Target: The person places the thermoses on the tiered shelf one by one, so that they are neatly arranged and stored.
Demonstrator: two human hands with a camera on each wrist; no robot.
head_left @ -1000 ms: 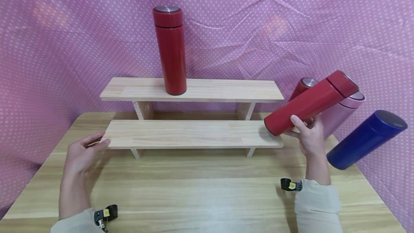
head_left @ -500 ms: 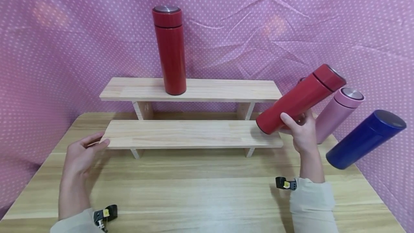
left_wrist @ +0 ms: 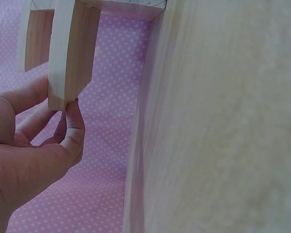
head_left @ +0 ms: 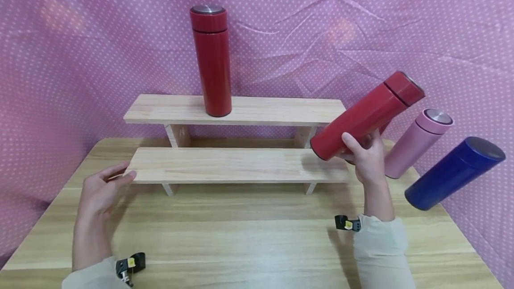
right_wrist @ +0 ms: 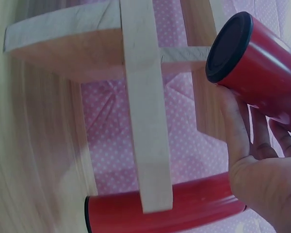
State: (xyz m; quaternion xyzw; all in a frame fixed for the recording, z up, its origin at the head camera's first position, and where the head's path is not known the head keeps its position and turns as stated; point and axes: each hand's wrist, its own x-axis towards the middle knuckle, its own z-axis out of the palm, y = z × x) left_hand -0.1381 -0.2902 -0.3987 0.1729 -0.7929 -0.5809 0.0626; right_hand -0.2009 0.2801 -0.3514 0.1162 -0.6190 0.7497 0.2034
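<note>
My right hand (head_left: 370, 157) grips a red thermos (head_left: 361, 117), tilted with its capped end up to the right. The thermos's dark base (right_wrist: 229, 47) is close to the wooden shelf boards in the right wrist view. My left hand (head_left: 102, 188) pinches the left end of the lower shelf (head_left: 225, 164) of a two-tier wooden stand, thumb and fingers on either side of the board (left_wrist: 58, 92). One red thermos (head_left: 214, 70) stands upright on the upper shelf (head_left: 281, 109). Another red thermos (right_wrist: 184, 208) stands on the table, mostly hidden behind the held one in the head view.
At the right of the wood-grain table (head_left: 241, 240) stand a pink thermos (head_left: 413, 146) and, nearer, a dark blue thermos (head_left: 451, 175). Pink dotted cloth (head_left: 305, 35) hangs behind the stand and along both sides.
My right hand has carried the red thermos left and slightly up, over the right end of the lower shelf, uncovering the pink thermos. My left hand has stayed on the shelf's end.
</note>
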